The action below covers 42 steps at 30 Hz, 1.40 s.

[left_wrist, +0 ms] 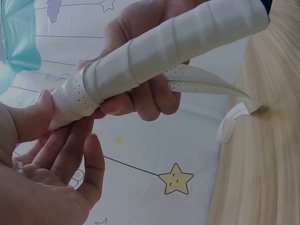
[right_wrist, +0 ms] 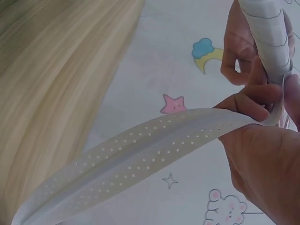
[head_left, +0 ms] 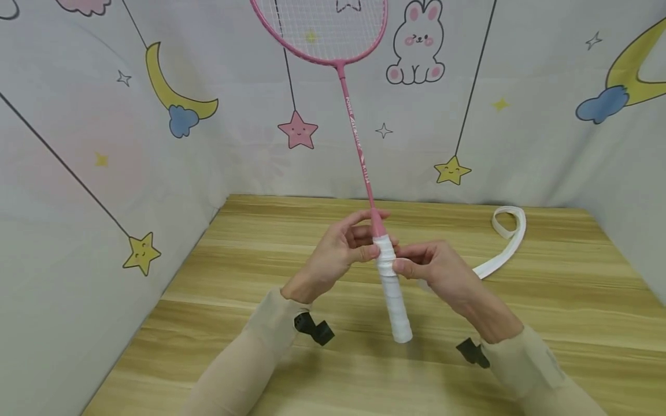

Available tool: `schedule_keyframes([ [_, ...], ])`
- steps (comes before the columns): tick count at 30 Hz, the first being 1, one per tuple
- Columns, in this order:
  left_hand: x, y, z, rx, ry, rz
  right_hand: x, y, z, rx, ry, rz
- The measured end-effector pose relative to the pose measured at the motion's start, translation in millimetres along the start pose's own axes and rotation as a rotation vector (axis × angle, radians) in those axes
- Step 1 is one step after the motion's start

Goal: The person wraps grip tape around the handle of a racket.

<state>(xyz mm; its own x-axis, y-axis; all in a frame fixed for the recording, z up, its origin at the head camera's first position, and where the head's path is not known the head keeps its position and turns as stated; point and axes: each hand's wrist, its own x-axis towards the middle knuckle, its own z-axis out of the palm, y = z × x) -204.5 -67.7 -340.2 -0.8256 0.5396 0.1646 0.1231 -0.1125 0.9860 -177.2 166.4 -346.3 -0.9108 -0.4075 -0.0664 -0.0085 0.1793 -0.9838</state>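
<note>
A pink badminton racket (head_left: pixel 359 138) is held tilted above the table, its head up and its white handle (head_left: pixel 395 306) down. My left hand (head_left: pixel 335 251) grips the top of the handle near the pink cone, thumb in front and fingers behind. Just below it, my right hand (head_left: pixel 442 271) pinches a white perforated grip tape (right_wrist: pixel 140 150) against the handle. The tape is wound round the upper handle, where its dotted surface shows in the left wrist view (left_wrist: pixel 77 96). From the right hand its loose length trails down to the table.
The tape's free end (head_left: pixel 512 231) lies curled on the wooden table (head_left: pixel 562 312) at the back right. A white cloth wall (head_left: pixel 250 150) printed with stars, moons and a rabbit stands behind the table and along its sides.
</note>
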Motion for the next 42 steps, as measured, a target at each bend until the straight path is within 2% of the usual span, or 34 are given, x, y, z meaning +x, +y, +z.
schedule_keyframes([
  [4, 0.0, 1.0, 1.6, 0.003, 0.005, -0.008, 0.1, -2.2, 3.0, -0.013, 0.068, -0.017],
  [12, 2.3, -3.4, 6.9, 0.126, 0.127, -0.013, -0.7, -7.4, 9.7, -0.084, 0.176, 0.003],
  [20, 1.4, -3.2, 6.3, 0.127, 0.16, -0.016, -4.5, -13.6, 7.1, -0.195, 0.154, 0.038],
  [25, 0.5, -1.8, 4.4, 0.085, 0.149, -0.033, -5.7, -15.4, 5.5, -0.203, 0.136, 0.019],
  [36, -0.8, -0.4, -1.7, 0.009, 0.06, -0.052, -5.2, -12.4, 4.2, -0.178, 0.148, 0.01],
  [42, -1.1, -1.2, -4.2, -0.008, 0.039, -0.073, -2.6, -7.6, 1.2, -0.131, 0.093, 0.044],
])
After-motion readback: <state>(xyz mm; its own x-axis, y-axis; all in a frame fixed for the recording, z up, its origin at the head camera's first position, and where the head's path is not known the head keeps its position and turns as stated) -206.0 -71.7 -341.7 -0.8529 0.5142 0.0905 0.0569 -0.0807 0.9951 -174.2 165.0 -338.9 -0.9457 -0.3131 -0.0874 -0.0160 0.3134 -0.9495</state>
